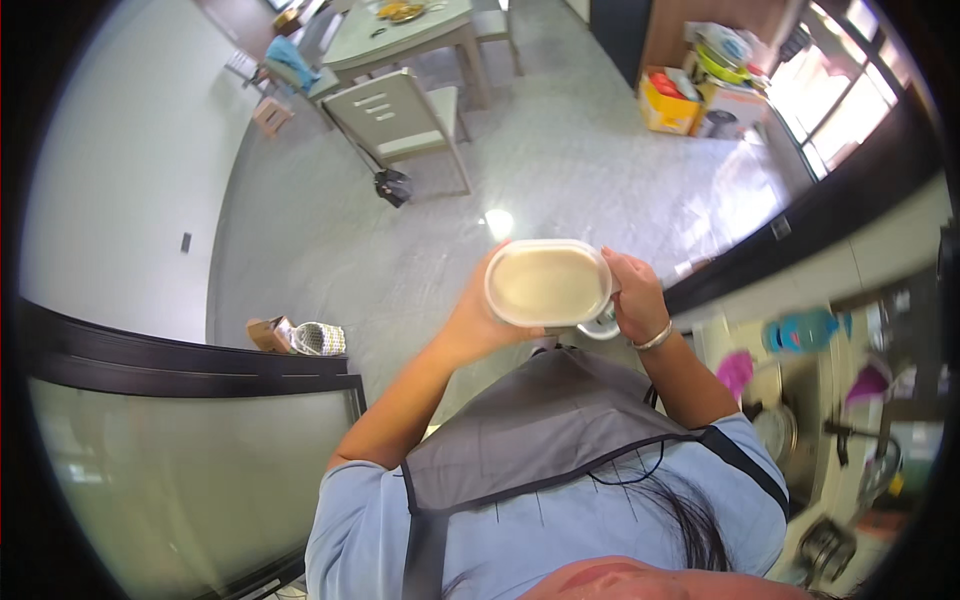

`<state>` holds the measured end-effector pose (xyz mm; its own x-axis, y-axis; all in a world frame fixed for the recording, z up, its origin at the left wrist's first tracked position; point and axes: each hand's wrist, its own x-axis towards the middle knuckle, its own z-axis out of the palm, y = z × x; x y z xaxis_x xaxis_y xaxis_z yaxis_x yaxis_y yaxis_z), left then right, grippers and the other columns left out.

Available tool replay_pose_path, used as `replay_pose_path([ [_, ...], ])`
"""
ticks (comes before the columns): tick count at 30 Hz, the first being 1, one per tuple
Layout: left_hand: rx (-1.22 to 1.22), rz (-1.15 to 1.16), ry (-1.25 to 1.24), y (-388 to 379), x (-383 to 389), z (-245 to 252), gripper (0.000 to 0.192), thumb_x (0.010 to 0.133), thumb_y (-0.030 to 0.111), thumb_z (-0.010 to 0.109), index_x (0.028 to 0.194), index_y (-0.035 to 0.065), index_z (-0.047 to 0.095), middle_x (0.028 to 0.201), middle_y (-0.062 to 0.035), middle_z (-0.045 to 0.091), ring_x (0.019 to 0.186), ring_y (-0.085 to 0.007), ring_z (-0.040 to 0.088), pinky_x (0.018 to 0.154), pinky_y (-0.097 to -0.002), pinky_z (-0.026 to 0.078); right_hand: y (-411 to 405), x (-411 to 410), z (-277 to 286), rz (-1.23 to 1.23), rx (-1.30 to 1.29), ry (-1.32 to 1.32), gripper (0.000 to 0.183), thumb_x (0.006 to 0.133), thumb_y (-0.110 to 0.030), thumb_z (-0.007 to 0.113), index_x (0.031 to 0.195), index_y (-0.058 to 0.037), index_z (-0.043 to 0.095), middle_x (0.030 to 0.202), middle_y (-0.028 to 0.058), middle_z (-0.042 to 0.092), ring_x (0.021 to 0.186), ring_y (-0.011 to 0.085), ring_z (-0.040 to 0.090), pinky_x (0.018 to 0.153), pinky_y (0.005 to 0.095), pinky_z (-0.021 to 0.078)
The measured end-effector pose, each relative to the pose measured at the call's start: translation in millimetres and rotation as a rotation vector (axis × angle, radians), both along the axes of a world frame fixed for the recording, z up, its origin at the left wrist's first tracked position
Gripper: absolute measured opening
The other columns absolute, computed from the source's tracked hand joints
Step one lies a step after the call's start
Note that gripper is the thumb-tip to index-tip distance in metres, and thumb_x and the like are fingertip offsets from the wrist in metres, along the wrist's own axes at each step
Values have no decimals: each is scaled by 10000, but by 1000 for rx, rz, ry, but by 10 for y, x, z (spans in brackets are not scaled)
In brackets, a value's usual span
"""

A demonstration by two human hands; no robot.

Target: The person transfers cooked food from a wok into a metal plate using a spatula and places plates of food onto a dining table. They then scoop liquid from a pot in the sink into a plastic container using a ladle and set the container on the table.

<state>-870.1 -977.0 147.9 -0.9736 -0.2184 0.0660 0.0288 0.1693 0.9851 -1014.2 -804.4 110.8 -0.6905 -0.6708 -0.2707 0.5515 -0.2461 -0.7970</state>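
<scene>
I hold an oval plastic container with a pale rim out in front of my apron. Its top shows a cream-yellow surface; whether that is a lid or the contents I cannot tell. My left hand wraps its left side, with fingers along the near edge. On the right side, my right hand grips it, a bracelet on the wrist. Just below, close to the right palm, a white round-rimmed item is partly hidden; whether I hold it too is unclear.
A dark-framed glass door stands at left, a counter with a sink at right. Ahead are a chair, a dining table and a yellow box. A patterned basket sits on the floor by the doorway.
</scene>
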Motion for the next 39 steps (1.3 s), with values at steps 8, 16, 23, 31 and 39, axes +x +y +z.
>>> replay_pose_path([
  [8, -69, 126, -14, -1227, -887, -80, 1043, 591, 137, 819, 1384, 28, 149, 1325, -101, 358, 1248, -209, 333, 1027, -346, 270, -1426, -1171, 9, 138, 75, 90, 267, 882, -218, 513, 808, 14, 623, 692, 10, 573, 596, 66, 477, 548, 227, 368],
  [16, -47, 94, -2, -2441, -2103, -120, 1026, 590, 132, 816, 1378, 22, 169, 1324, -99, 360, 1243, -202, 338, 1023, -340, 275, -2608, -2297, -120, 40, 106, 133, 223, 858, -208, 536, 705, -56, 594, 595, -50, 471, 522, 43, 350, 481, 228, 254],
  [23, 1, -48, 48, -3554, -3315, -270, 1038, 583, 135, 818, 1381, 31, 163, 1306, -96, 379, 1227, -195, 354, 1017, -335, 281, -3510, -3247, -11, -131, 158, 84, 230, 848, -183, 539, 644, -77, 547, 578, -50, 448, 516, 43, 342, 481, 224, 250],
  [31, 64, -88, -26, -4579, -4760, -313, 1071, 577, 206, 831, 1374, -8, 149, 1315, -127, 372, 1240, -223, 340, 1033, -336, 252, -4447, -4692, -212, -154, 93, 75, 164, 844, -150, 536, 739, -34, 585, 673, -5, 527, 599, 72, 445, 536, 239, 335],
  [39, -15, 103, 35, -5469, -5928, -479, 1078, 563, 203, 836, 1388, 34, 162, 1313, -120, 382, 1233, -226, 358, 1020, -336, 279, -5574, -6198, -370, 66, 93, 115, 145, 846, -121, 530, 778, -17, 604, 742, 22, 590, 668, 92, 539, 605, 243, 418],
])
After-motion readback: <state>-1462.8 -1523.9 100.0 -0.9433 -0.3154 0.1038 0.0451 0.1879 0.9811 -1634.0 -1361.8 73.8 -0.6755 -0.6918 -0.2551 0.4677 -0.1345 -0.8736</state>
